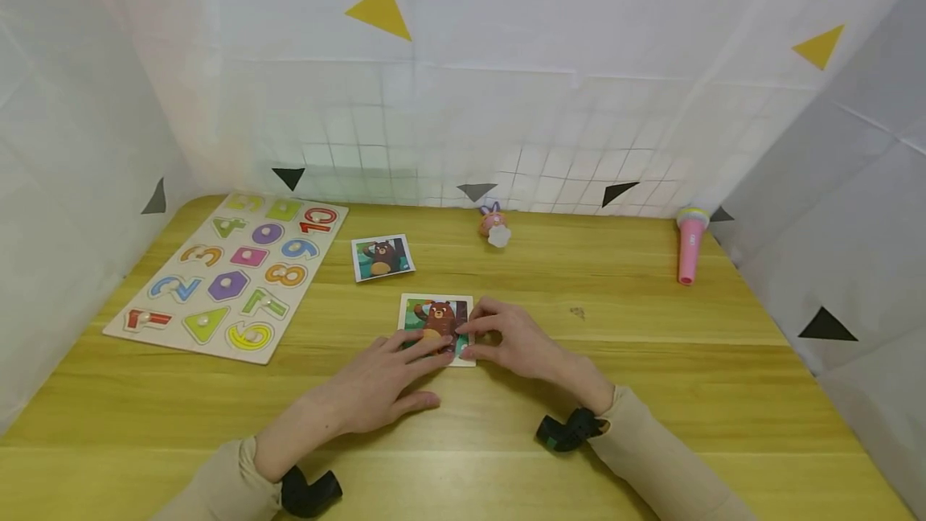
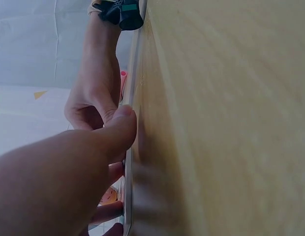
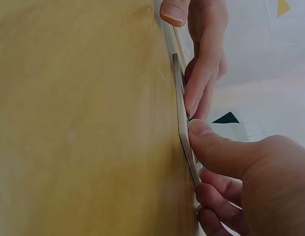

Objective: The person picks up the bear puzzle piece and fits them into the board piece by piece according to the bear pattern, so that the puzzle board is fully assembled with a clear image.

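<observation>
A square bear jigsaw puzzle (image 1: 439,312) in a pale frame lies flat on the table in the head view. My left hand (image 1: 369,384) comes in from the lower left, its outstretched fingers resting on the lower part of the picture and its thumb held apart over the table. At the puzzle's right side my right hand (image 1: 514,340) has its fingers bent, with thumb and fingertips holding that edge region. The right wrist view shows the puzzle's thin edge (image 3: 182,110) side-on, thumb on its face. Fingers hide part of the picture, so single pieces are hard to make out.
A matching bear picture card (image 1: 383,258) lies behind and left. Further left is a number-and-shape peg board (image 1: 246,276). A small rabbit-eared toy (image 1: 494,223) stands near the back wall; a pink toy microphone (image 1: 691,248) lies at the back right. White sheets (image 1: 506,119) enclose the table.
</observation>
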A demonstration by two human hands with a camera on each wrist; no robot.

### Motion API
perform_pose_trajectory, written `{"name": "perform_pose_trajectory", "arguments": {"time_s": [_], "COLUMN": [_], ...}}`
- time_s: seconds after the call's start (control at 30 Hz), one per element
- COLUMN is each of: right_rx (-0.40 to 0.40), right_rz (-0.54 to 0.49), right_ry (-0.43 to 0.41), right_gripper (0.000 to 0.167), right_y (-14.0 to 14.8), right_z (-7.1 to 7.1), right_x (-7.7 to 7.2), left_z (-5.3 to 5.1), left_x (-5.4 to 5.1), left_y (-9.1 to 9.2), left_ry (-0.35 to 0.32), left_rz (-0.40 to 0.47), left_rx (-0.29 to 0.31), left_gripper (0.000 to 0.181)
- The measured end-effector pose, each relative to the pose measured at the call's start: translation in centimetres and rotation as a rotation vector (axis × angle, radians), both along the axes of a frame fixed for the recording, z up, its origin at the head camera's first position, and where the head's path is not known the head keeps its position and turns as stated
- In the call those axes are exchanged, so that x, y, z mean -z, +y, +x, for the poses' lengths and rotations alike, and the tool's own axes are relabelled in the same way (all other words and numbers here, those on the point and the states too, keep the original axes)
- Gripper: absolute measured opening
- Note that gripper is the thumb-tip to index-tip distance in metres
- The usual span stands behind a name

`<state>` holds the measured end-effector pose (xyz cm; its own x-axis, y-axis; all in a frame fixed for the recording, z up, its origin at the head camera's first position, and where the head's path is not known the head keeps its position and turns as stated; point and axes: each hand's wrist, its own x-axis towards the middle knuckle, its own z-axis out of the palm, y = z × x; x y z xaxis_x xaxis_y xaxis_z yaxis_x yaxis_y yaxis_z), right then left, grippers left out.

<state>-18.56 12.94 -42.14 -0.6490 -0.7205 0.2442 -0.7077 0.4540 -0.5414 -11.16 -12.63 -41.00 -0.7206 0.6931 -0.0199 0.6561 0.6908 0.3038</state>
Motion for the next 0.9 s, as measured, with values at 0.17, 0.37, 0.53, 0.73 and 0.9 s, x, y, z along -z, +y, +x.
{"name": "perform_pose_trajectory", "arguments": {"time_s": [0.17,0.37,0.53,0.73,0.9], "right_rx": [-0.027,-0.048,-0.065,-0.136,-0.18], "right_rz": [0.019,0.032,0.055,0.052,0.018], "right_ry": [-0.006,-0.017,-0.01,0.084,0.108], "right_gripper": [0.027,0.036,0.042,0.038,0.032], "right_y": [0.11,0.19,0.2,0.21,0.38], "right_z": [0.04,0.04,-0.01,-0.08,-0.1], "right_x": [-0.04,0.05,-0.05,-0.14,-0.04], "left_z": [0.01,-0.02,-0.02,-0.01,-0.05], "left_x": [-0.02,-0.01,0.01,-0.03,0.01], "left_y": [0.02,0.12,0.06,-0.07,0.01], "left_ry": [-0.013,-0.028,-0.023,0.003,0.04], "left_rz": [-0.004,-0.024,-0.028,-0.037,-0.055], "left_rx": [-0.008,-0.014,-0.015,-0.007,0.001], "left_gripper": [0.064,0.065,0.065,0.056,0.049]}}
